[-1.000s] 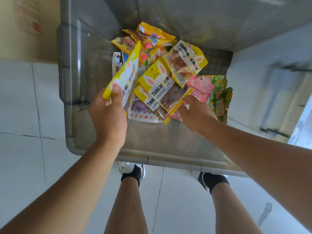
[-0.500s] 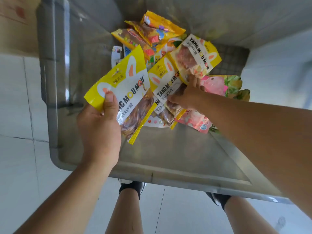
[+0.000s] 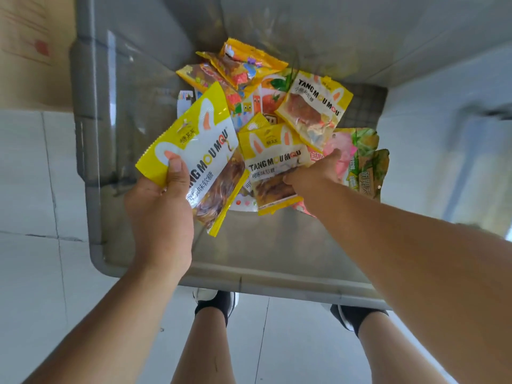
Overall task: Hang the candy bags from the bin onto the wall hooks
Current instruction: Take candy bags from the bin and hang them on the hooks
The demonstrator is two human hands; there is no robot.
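Over a grey bin (image 3: pixel 91 151), the left hand (image 3: pixel 160 209) pinches a yellow bag (image 3: pixel 194 151) by its top corner, held clear, ready for hanging. The right hand (image 3: pixel 310 177) curls round a second bag (image 3: pixel 273 164) lying on the bin's pile, probably to carry both.

The floor (image 3: pixel 27 189) is pale tile with thin dark joints. A grey plastic bin (image 3: pixel 94 167) stands on it. Just past its near rim, two dark shoes (image 3: pixel 214 299) with white edges rest on the tiles. A brown cardboard box (image 3: pixel 33 51) sits beside the bin's far left corner. Inside, candy bags (image 3: pixel 313 106) lie heaped on the bin's bottom, toward the far side.
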